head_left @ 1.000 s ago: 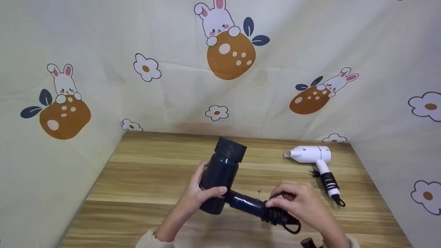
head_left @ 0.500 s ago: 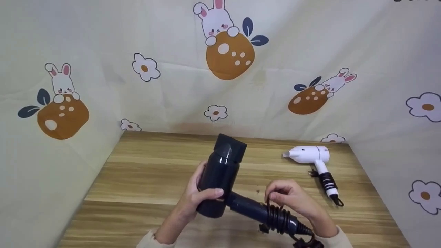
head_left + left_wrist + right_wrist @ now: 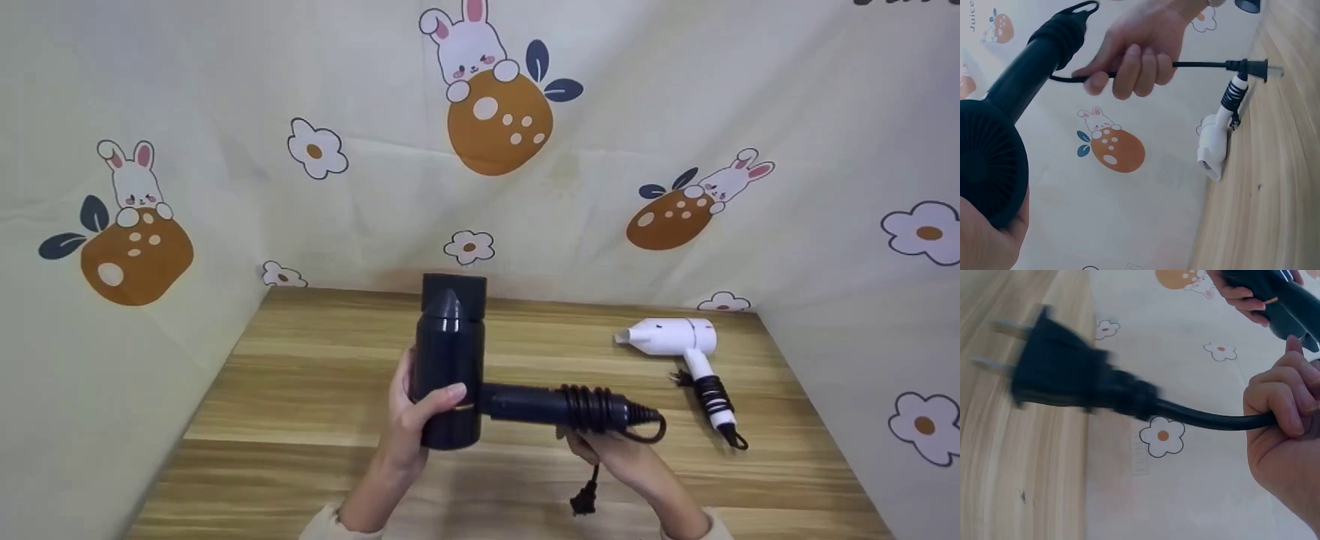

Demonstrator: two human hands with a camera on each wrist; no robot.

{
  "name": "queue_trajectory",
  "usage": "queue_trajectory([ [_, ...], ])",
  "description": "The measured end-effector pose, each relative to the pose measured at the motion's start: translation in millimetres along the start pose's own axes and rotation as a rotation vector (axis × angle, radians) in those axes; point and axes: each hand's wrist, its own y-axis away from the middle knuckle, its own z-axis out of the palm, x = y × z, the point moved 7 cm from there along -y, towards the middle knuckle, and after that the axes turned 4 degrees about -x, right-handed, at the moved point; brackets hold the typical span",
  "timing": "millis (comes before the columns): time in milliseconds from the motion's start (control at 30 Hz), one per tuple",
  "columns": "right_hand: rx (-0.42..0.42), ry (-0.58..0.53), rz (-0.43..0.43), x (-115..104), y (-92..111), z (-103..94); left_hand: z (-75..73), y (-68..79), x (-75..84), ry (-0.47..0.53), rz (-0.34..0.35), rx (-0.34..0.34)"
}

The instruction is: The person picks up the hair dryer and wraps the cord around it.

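My left hand (image 3: 409,420) grips the barrel of a dark hair dryer (image 3: 454,360) held above the table, its flat nozzle pointing away and its handle stretching to the right. Black cord (image 3: 589,409) is wound several times round that handle. Below the handle, my right hand (image 3: 611,454) holds the free end of the cord, fingers curled round it in the left wrist view. The two-pin plug (image 3: 1058,368) dangles from this hand and looks blurred in the right wrist view. Vent slots (image 3: 988,163) on the dryer's back face the left wrist camera.
A white hair dryer (image 3: 675,336) lies at the right rear of the wooden table (image 3: 315,352), black cord wrapped round its handle. Patterned cloth walls (image 3: 360,202) with rabbits and flowers stand at the back and sides.
The dark dryer has turned so its barrel points straight away and its handle lies nearly level. My right hand has passed from above the handle to beneath it, with the plug now hanging down.
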Motion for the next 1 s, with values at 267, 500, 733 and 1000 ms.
queue_trajectory([
  [267, 0.251, 0.278, 0.057, -4.4, 1.8, 4.9, -8.3, -1.0, -4.0, 0.011, -0.009, 0.136],
  [500, 0.218, 0.651, 0.131, -17.4, 7.3, 18.9, -12.9, -3.6, -6.2, -0.038, -0.008, 0.184],
  [733, 0.130, 0.942, 0.099, -32.2, 10.4, 28.0, -15.8, -5.3, -8.3, -0.127, 0.012, 0.196],
  [1000, 0.137, 1.043, -0.049, -53.5, 13.3, 23.5, -11.9, -4.6, -12.7, -0.243, -0.016, 0.143],
])
